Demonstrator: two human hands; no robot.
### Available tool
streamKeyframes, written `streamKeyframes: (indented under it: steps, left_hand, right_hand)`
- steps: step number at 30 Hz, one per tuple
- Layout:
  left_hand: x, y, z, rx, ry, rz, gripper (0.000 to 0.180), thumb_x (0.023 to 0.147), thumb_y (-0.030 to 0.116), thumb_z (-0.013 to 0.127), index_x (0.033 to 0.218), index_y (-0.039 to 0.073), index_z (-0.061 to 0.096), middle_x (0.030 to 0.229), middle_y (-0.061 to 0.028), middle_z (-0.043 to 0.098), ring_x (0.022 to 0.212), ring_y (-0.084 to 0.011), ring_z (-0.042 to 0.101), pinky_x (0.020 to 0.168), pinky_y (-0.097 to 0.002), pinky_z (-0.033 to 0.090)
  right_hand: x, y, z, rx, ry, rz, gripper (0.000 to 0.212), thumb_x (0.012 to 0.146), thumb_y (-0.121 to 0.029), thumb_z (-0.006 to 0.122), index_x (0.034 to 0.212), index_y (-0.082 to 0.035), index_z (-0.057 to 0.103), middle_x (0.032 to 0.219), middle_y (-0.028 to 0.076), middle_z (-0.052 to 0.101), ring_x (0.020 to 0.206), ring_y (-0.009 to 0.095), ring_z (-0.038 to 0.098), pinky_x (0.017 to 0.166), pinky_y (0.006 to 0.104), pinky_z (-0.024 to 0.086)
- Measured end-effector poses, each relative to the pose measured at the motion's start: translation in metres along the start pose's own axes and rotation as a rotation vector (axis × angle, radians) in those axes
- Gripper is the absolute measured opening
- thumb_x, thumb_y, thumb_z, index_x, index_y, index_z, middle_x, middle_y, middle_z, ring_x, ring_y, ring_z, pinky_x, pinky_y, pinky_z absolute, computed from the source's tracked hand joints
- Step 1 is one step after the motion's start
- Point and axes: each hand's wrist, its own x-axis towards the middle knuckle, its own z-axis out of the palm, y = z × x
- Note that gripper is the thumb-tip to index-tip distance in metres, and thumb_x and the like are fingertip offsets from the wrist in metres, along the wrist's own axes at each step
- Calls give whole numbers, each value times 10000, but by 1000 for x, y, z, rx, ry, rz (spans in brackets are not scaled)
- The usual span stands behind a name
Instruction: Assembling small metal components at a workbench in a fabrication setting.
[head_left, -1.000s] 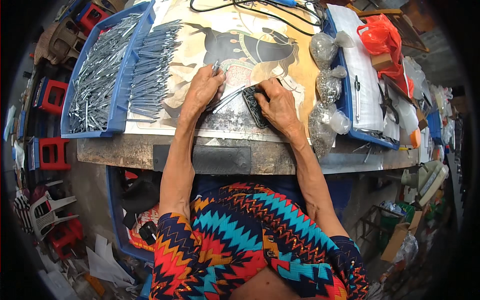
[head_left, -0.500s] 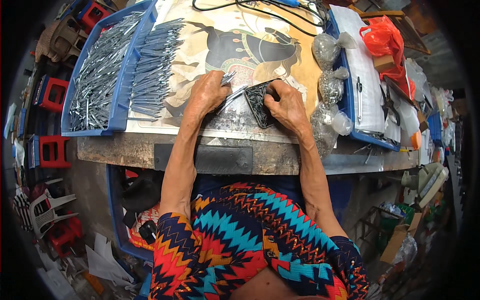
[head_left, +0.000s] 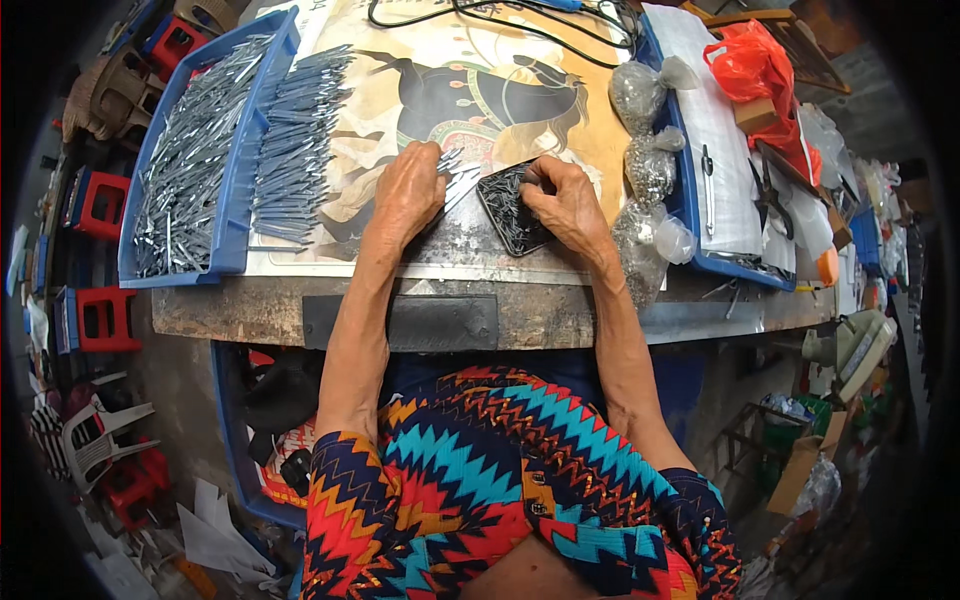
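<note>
My left hand (head_left: 408, 195) is closed, back up, over the printed sheet on the bench. Several thin silvery metal rods (head_left: 462, 182) stick out from its fingers toward the right. Beside them lies a small black rectangular tray (head_left: 517, 252), set at a slant and filled with small dark metal pieces (head_left: 506, 200). My right hand (head_left: 568, 205) reaches over the tray's right side with thumb and fingers pinched together. What is between those fingertips is hidden. More rods lie in a neat pile (head_left: 300, 150) left of my left hand.
A blue bin (head_left: 185, 278) full of loose rods stands at the left. Tied clear bags (head_left: 640, 160) of small parts line the right side, next to another blue tray (head_left: 745, 272) with pliers (head_left: 768, 200). A black cable (head_left: 470, 12) crosses the far end. The bench edge (head_left: 560, 322) is nearest me.
The whole view has shifted slightly left. The rods at my left hand now sit bunched beside its fingers, where one pointed toward the tray before. My right hand stays over the tray.
</note>
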Motion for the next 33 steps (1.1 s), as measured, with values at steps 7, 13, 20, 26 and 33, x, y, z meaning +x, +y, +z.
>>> streamKeyframes:
  steps: [7, 13, 20, 26, 33]
  left_hand:
    - [3, 7, -1, 152, -36, 26, 134, 723, 36, 549, 827, -18, 482, 839, -200, 522, 750, -400, 550, 662, -465, 433]
    - [5, 5, -2, 175, -6, -28, 96, 753, 33, 532, 801, -16, 465, 844, -208, 546, 746, -404, 555, 637, -460, 425]
    - [9, 14, -7, -696, 99, -138, 162, 802, 79, 516, 893, -53, 528, 811, -154, 616, 678, -233, 593, 633, -333, 451]
    - [3, 33, -22, -1060, -105, -258, 193, 810, 112, 561, 941, -28, 581, 727, -44, 583, 599, -61, 479, 548, -186, 388]
    - [3, 44, -23, -1358, -297, -361, 194, 801, 168, 655, 888, 27, 553, 664, -18, 574, 456, -11, 383, 382, -143, 270]
  right_hand:
    - [1, 1, 0, 88, -8, -36, 207, 716, -130, 535, 748, 74, 542, 632, 182, 550, 586, 228, 532, 574, 336, 431]
    - [2, -2, -2, 104, -4, -12, 192, 727, -111, 539, 746, 80, 529, 612, 168, 529, 571, 204, 508, 561, 327, 425]
    - [1, -2, -2, 83, -3, -49, 191, 768, -102, 540, 725, 75, 483, 603, 169, 488, 562, 217, 454, 566, 336, 395]
    - [-1, -11, -1, 160, 2, -24, 185, 818, -119, 531, 794, 64, 551, 611, 137, 526, 570, 179, 490, 558, 314, 399]
    - [-2, -16, -3, 569, -48, 181, 139, 850, -89, 546, 827, 39, 595, 630, 38, 579, 506, 53, 511, 453, 175, 401]
